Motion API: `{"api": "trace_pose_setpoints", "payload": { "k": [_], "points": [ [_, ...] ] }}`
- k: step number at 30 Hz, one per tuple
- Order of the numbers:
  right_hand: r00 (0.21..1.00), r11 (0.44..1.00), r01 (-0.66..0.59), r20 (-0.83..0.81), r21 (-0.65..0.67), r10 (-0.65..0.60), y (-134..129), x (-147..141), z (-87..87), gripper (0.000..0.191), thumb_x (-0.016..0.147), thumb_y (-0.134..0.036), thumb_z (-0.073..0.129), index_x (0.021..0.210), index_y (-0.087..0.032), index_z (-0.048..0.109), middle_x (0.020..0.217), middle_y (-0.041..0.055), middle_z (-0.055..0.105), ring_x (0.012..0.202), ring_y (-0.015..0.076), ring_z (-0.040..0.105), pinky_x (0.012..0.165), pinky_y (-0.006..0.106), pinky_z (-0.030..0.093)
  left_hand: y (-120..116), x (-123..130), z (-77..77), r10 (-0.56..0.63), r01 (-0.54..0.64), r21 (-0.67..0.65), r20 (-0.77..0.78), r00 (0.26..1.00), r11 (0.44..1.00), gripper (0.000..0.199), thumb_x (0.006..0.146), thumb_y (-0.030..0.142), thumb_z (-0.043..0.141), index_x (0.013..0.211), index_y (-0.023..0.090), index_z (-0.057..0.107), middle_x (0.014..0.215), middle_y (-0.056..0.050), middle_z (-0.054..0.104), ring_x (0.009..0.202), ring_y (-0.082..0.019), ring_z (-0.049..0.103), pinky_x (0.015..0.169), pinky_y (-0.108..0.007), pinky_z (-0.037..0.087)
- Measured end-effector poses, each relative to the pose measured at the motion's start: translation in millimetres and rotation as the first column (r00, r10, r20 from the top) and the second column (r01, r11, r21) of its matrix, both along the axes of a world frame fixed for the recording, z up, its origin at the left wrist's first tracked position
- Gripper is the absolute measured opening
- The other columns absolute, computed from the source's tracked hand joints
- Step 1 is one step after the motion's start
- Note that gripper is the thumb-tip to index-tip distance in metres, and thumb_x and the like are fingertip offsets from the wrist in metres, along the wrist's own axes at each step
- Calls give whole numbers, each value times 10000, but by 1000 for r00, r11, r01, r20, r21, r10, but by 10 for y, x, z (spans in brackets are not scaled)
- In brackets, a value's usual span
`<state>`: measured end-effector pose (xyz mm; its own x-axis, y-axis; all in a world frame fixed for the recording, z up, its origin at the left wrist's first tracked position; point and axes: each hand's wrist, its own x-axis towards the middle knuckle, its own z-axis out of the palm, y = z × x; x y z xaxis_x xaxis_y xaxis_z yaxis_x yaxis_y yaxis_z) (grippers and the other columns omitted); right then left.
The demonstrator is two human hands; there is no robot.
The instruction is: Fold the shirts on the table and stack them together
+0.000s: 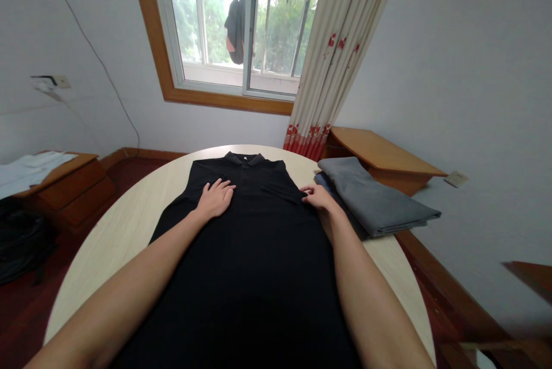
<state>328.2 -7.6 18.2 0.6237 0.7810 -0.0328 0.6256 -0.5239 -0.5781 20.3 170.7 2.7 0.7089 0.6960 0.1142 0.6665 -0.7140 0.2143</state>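
Note:
A black polo shirt [259,231] lies spread face up on the round table, its collar towards the window and a small white label inside the neck. Both sleeves are turned inward over the front. My left hand [217,197] rests flat on the chest at the left, fingers stretched out. At the right edge of the shirt, my right hand [318,196] pinches the end of the folded-in sleeve between thumb and fingers. The lower part of the shirt runs into dark shadow near my body, where its hem cannot be made out.
A pile of folded grey cloth [375,196] with darker cloth beneath sits on the right side of the pale table [116,231]. Beyond are a wooden desk [379,150], a curtain [328,64] and a window. A wooden cabinet [69,191] and black bag [21,239] are at left.

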Motion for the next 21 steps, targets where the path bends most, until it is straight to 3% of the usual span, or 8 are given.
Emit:
{"api": "trace_pose_setpoints", "payload": {
  "k": [4,8,15,21],
  "points": [
    [979,993,96,183,-61,-84,-28,-52,20,344,681,-72,658,970,-192,800,936,73,771,876,203,704,705,226,489,2,2,-2,0,0,-1,-4,1000,1000,589,1026,391,160,1448,244,544,1586,-30,421,1516,-259,259,1214,-562,195],
    [958,977,157,264,-147,-115,66,-106,77,296,706,-133,675,956,-214,811,1069,119,765,1028,276,703,812,288,506,1,10,-11,8,-8,12,11,1000,1000,578,1026,392,171,1432,261,560,1576,-27,437,1510,-259,273,1211,-561,207],
    [989,997,75,129,-14,-72,740,-3,68,355,879,-373,626,1134,-171,770,1130,115,758,1069,235,698,912,265,500,16,32,-36,9,-9,15,47,999,1000,575,1027,386,176,1411,249,581,1559,-36,462,1499,-271,293,1207,-579,211],
    [992,997,80,98,-18,-77,1195,130,13,406,901,-486,606,1014,-144,794,985,125,780,954,239,727,809,273,532,8,58,-28,16,-17,29,58,998,999,547,1026,373,205,1396,271,594,1542,-34,485,1488,-276,314,1199,-577,230]
  ]
}}
